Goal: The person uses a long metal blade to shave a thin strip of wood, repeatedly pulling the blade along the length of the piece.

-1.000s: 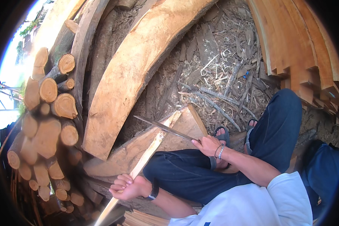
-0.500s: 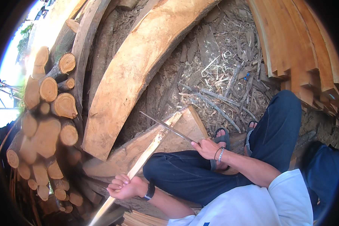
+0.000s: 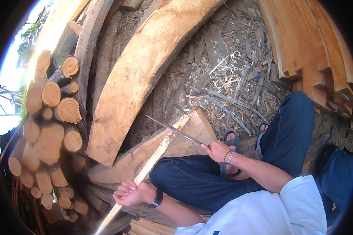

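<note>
A long, pale, peeled wooden stick (image 3: 151,161) slants up from the lower left, its far end on a cut slab of wood (image 3: 198,133). My left hand (image 3: 131,194), with a dark watch at the wrist, is wrapped round the stick's lower part. In my right hand (image 3: 219,151) is a long-bladed knife (image 3: 176,131); its handle is hidden in my fingers. The narrow blade lies across the stick near its far end, the tip pointing up and left. Beneath the blade, the stick has a rough patch.
Cut logs (image 3: 67,109) are piled at the left, beside a broad curved slab (image 3: 133,74). Bark, shavings and thin branches (image 3: 227,111) litter the ground ahead. Stacked planks (image 3: 302,39) stand at the far right. My bent legs (image 3: 184,170) are close to the stick.
The whole view has shifted very slightly. Both hands keep their grips, and the blade still lies across the stick at nearly the same place.
</note>
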Demonstrator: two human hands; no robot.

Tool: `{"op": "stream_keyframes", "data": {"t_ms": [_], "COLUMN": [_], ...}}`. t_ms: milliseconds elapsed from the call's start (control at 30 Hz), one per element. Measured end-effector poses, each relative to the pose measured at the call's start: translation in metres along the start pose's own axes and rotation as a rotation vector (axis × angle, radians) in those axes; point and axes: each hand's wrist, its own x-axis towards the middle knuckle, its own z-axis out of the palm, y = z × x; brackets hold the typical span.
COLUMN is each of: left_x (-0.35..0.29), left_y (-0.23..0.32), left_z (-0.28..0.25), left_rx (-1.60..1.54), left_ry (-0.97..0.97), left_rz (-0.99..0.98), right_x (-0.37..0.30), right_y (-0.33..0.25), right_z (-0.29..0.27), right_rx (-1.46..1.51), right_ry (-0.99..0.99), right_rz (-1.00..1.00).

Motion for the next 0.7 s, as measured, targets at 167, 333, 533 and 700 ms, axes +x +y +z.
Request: {"op": "stream_keyframes", "data": {"t_ms": [167,333,533,700], "left_x": [-0.004,-0.004,-0.004,-0.003], "left_y": [0.001,0.001,0.002,0.002], "left_z": [0.0,0.002,0.001,0.0], "left_rx": [0.002,0.012,0.022,0.022], "left_ry": [-0.026,-0.028,-0.001,0.011], "left_rz": [0.001,-0.001,-0.004,-0.01], "right_x": [-0.012,-0.001,-0.012,-0.008], "right_y": [-0.01,-0.002,-0.006,-0.006], "right_z": [0.004,-0.003,-0.003,0.0], "right_rx": [-0.01,-0.016,-0.032,-0.053], "right_ry": [-0.01,0.003,-0.001,0.002], "right_rz": [-0.073,-0.007,-0.067,-0.034]}}
